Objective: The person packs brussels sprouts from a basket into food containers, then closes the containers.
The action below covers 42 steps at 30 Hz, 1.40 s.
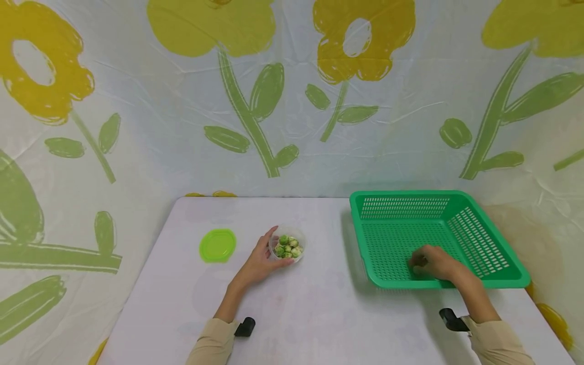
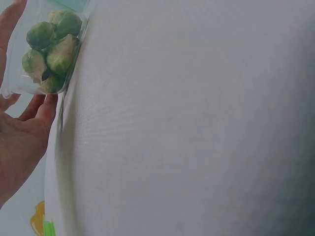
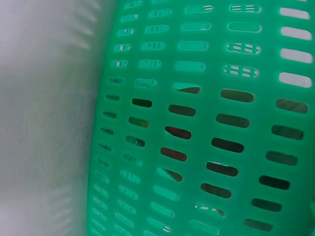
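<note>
A clear plastic container (image 1: 297, 234) holding several Brussels sprouts (image 1: 288, 247) stands on the table, left of the basket. My left hand (image 1: 261, 261) grips its left side, thumb at the near side and fingers at the far side. In the left wrist view the sprouts (image 2: 54, 49) show through the container's wall. My right hand (image 1: 433, 261) is down inside the green plastic basket (image 1: 401, 243), near its front wall, fingers bent downward. In the right wrist view the slotted basket wall (image 3: 197, 113) mostly hides that hand, so whatever may be between its fingers cannot be made out.
A bright green lid (image 1: 218, 246) lies flat on the table (image 1: 310, 314), left of my left hand. The basket takes up the table's right side. Behind the table hangs a flower-patterned cloth (image 1: 182, 101).
</note>
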### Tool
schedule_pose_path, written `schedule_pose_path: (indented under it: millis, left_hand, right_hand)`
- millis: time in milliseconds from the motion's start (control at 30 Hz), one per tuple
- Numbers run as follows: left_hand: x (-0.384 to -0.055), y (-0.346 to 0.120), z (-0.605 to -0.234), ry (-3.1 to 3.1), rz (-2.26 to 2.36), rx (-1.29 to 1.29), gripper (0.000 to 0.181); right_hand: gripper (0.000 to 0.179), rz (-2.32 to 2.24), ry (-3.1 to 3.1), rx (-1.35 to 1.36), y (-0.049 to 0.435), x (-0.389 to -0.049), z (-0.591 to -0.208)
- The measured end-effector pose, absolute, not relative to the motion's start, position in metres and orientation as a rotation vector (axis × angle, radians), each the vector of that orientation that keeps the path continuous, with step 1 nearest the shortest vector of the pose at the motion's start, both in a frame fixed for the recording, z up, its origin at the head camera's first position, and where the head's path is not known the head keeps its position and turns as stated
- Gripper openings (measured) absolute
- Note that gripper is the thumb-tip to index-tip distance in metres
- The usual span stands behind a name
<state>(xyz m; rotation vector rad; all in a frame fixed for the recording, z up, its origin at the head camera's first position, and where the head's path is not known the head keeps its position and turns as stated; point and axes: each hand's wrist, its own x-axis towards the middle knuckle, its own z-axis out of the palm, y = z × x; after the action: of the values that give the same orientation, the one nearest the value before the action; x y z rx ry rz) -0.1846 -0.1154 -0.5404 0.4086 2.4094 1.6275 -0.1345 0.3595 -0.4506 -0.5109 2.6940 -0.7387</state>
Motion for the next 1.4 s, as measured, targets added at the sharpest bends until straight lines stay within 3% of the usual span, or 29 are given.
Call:
schedule_pose_path:
  millis: [867, 1400]
  left_hand:
    - [-0.185, -0.116, -0.541, 2.384, 1.647, 0.401, 0.11]
    - [-0.184, -0.116, -0.538, 2.352, 1.677, 0.428, 0.108]
  right_hand:
    - [0.02, -0.977, 3.099, -0.537, 0.322, -0.139, -0.453]
    - [0.021, -1.187, 3.318, -0.703, 0.295, -0.146, -0.449]
